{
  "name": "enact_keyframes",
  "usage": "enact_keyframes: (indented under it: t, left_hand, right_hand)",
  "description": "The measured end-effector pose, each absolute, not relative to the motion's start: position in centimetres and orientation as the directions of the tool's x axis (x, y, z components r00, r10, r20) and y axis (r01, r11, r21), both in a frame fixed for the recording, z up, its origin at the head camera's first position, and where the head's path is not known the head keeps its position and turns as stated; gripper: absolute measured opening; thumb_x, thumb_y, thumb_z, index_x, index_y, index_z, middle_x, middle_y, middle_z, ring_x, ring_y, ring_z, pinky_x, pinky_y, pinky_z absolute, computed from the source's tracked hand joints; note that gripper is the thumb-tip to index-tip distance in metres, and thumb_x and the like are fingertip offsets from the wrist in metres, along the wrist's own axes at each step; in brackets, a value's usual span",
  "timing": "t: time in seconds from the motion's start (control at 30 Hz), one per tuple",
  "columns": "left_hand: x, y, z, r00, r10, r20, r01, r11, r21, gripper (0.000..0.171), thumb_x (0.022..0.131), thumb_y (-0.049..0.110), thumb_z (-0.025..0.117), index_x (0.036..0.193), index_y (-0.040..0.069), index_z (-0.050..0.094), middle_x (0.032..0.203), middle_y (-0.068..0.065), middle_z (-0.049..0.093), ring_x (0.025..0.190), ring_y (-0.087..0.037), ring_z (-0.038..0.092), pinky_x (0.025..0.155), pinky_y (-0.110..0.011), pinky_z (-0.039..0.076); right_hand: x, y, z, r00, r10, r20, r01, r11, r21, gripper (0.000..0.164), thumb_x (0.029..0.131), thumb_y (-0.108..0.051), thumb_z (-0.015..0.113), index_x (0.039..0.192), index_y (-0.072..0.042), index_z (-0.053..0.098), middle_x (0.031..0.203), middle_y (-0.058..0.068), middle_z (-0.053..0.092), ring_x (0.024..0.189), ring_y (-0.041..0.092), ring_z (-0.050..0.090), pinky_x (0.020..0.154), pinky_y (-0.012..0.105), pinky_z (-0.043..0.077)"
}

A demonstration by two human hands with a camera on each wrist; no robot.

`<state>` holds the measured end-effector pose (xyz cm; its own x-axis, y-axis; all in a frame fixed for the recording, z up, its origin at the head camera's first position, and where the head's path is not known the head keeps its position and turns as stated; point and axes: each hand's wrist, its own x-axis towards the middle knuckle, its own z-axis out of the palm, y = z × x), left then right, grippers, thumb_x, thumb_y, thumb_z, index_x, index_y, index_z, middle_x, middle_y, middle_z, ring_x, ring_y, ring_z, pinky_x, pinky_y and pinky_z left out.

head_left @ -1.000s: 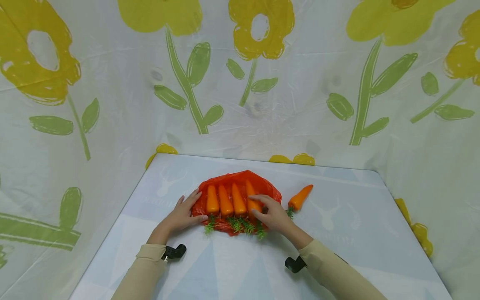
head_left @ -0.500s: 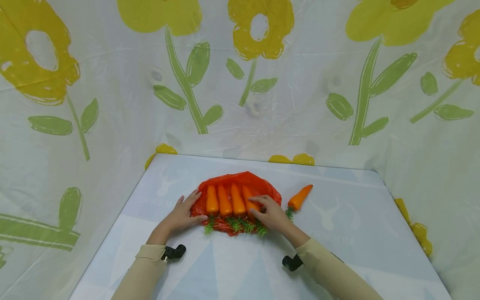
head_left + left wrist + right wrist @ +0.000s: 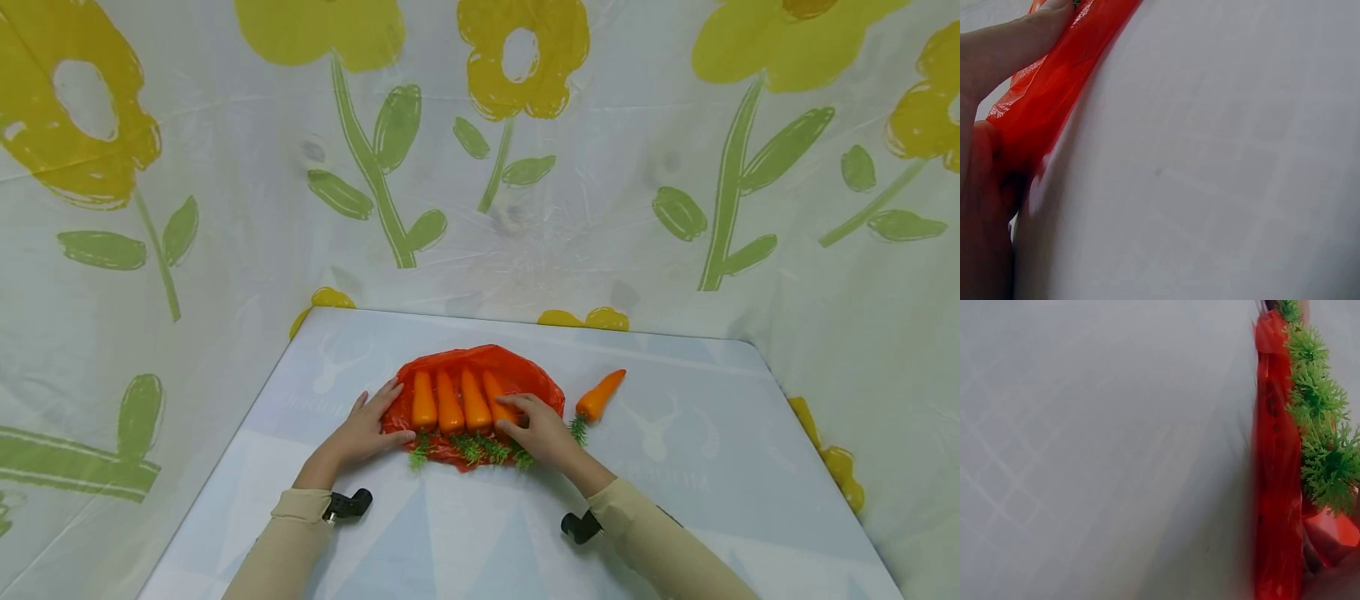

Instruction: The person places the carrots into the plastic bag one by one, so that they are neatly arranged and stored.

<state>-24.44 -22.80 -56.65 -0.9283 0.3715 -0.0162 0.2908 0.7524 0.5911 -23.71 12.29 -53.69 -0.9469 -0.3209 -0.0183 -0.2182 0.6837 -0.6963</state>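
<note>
In the head view, several orange toy carrots [image 3: 449, 406] with green leafy tops lie side by side on a red plastic bag [image 3: 517, 367]. My left hand [image 3: 367, 427] rests on the bag's left edge, with fingers and thumb spread. Its thumb lies over the red plastic [image 3: 1054, 94] in the left wrist view. My right hand [image 3: 546, 427] holds the rightmost carrot [image 3: 495, 394], with curled fingers and thumb over its thick end. The hand hides part of that carrot. Green leafy tops [image 3: 1319, 400] hang along the bag's near edge in the right wrist view.
Another carrot [image 3: 602, 395] lies alone on the table to the right of the bag, its leaves toward me. The pale patterned table [image 3: 697, 433] has a back edge against a white curtain [image 3: 600, 183] printed with yellow flowers. Black wrist cameras [image 3: 351, 504] are strapped to both forearms.
The rightmost carrot has shifted slightly left, closer to the others, with my right hand on it. My right forearm has moved a little left. My left hand has stayed in place.
</note>
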Motion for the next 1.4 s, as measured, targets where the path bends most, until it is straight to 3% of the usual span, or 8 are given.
enact_keyframes:
  t: [0.4, 0.93, 1.4]
  left_hand:
    - [-24.3, -22.7, -56.5, -0.925, 0.379, -0.001, 0.305, 0.745, 0.593, 0.099, 0.088, 0.056, 0.072, 0.159, 0.000, 0.029, 0.168, -0.017, 0.020, 0.151, -0.038, 0.026, 0.123, -0.060, 0.000]
    - [-24.3, -22.6, -56.3, -0.927, 0.374, -0.016, 0.289, 0.743, 0.604, 0.099, 0.088, 0.056, 0.072, 0.159, 0.001, 0.030, 0.167, -0.017, 0.021, 0.152, -0.039, 0.025, 0.123, -0.060, 0.000]
    - [-24.1, -22.5, -56.1, -0.928, 0.372, -0.015, 0.286, 0.739, 0.611, 0.099, 0.088, 0.056, 0.072, 0.159, 0.001, 0.030, 0.168, -0.017, 0.020, 0.152, -0.039, 0.024, 0.123, -0.060, 0.000]
  right_hand:
    - [-23.4, 12.7, -53.4, -0.951, -0.308, 0.008, -0.226, 0.680, -0.698, 0.047, 0.094, -0.038, 0.074, 0.139, -0.026, 0.064, 0.135, 0.002, 0.060, 0.098, 0.017, 0.057, 0.088, 0.035, 0.055]
    - [-22.7, 13.8, -52.7, -0.949, -0.294, 0.118, -0.287, 0.639, -0.714, 0.041, 0.094, -0.029, 0.075, 0.133, -0.021, 0.069, 0.126, 0.005, 0.064, 0.081, 0.012, 0.054, 0.068, 0.027, 0.050]
    - [-22.5, 15.4, -52.5, -0.957, -0.266, 0.113, -0.263, 0.637, -0.725, 0.044, 0.094, -0.027, 0.075, 0.136, -0.020, 0.066, 0.118, 0.005, 0.065, 0.079, 0.014, 0.054, 0.064, 0.024, 0.050]
